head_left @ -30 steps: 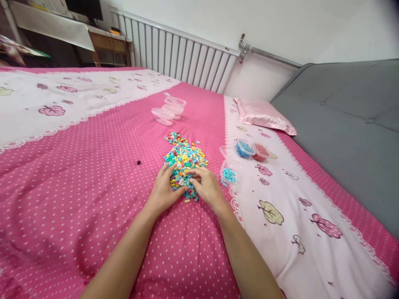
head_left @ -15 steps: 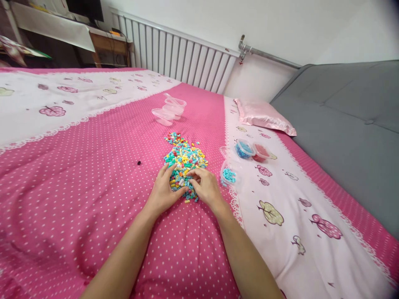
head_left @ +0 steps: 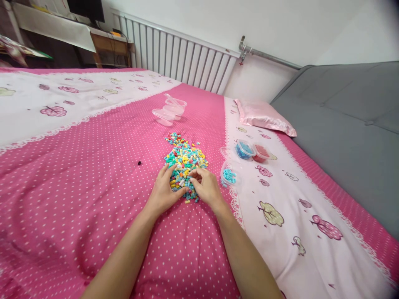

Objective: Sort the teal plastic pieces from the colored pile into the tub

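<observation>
A heap of small multicoloured plastic bricks (head_left: 186, 158) lies on the pink dotted bedspread, mostly blue, yellow, green and red. My left hand (head_left: 162, 189) rests at the heap's near left edge, thumb and fingers spread apart around some bricks. Over the near right side of the heap is my right hand (head_left: 205, 185), its fingers curled in and the thumb close to the fingertips. Whatever sits between those fingertips is too small to make out. Right of this hand stands a clear tub (head_left: 230, 174) with light blue bricks in it, its lid folded back.
Beyond that tub are a container of blue pieces (head_left: 245, 149) and one of red pieces (head_left: 261, 153). Several clear plastic containers (head_left: 171, 110) lie past the heap. A small black object (head_left: 139, 163) is at left. A pink pillow (head_left: 264, 117) lies by the grey headboard (head_left: 349, 120).
Hardly anything differs. The right fingers have shifted very slightly over the bricks, and the left hand keeps its place.
</observation>
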{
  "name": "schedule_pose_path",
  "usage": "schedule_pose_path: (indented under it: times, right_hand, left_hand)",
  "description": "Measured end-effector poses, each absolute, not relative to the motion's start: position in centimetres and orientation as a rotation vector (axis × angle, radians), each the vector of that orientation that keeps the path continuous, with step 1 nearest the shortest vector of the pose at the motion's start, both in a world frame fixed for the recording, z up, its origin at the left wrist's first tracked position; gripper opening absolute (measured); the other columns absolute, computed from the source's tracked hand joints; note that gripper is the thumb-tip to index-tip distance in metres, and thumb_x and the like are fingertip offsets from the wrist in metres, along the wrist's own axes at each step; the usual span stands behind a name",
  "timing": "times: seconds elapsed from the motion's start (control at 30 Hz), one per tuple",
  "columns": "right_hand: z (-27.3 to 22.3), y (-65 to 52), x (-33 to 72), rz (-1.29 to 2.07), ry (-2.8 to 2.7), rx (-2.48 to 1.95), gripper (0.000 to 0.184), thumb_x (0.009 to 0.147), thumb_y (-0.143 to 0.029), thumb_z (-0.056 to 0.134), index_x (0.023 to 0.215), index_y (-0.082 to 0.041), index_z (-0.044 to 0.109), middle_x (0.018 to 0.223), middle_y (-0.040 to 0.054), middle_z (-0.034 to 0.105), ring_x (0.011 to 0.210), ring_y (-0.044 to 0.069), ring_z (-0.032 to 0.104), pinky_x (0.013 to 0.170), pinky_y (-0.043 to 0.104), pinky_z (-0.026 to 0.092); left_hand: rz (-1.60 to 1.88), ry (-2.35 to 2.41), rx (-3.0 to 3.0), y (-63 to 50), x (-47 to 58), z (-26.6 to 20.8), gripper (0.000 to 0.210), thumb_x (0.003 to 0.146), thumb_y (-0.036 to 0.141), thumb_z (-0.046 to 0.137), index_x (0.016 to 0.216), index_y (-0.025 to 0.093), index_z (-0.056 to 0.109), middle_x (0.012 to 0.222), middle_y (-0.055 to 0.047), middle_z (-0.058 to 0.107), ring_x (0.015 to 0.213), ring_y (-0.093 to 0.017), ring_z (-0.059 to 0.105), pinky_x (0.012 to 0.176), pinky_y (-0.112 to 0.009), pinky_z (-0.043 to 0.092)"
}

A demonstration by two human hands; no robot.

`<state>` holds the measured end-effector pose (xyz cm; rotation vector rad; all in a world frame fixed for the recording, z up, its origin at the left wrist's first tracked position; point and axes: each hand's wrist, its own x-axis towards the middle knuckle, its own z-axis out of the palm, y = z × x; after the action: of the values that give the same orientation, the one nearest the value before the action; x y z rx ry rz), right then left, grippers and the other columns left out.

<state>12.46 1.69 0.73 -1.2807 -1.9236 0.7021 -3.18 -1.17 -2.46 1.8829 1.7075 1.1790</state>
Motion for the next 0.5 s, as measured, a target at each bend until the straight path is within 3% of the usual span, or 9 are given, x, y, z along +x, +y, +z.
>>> schedule_pose_path:
  times: [0.3,0.5]
  right_hand:
    - [0.46,2.08,12.71,0.703,-1.856,-1.306,0.014,0.074,-0.015,0.052,0.081,-0.022,0.062,0.083,0.0019,0.068,0.076,0.016,0.063,0.076,0.032,0.05]
    - [0.29,2.52,13.13,0.825,-1.677,-1.28,0.012,0.073,-0.022,0.054,0.083,-0.02,0.061,0.085,0.0026,0.068,0.076,0.016,0.065,0.075,0.031,0.052]
  left_hand:
    - [1.206,1.704,1.87,-1.15,-3.25,-2.51,0.071,0.067,0.048,0.065,0.128,0.017,0.046,0.139,-0.016,0.041,0.133,-0.032,0.033,0.108,-0.05,0.031]
    - [1.338,1.666,1.755,-1.11,-3.21,-1.99,0.069,0.067,0.051,0.065,0.124,0.017,0.049,0.133,-0.015,0.049,0.127,-0.029,0.042,0.106,-0.046,0.034]
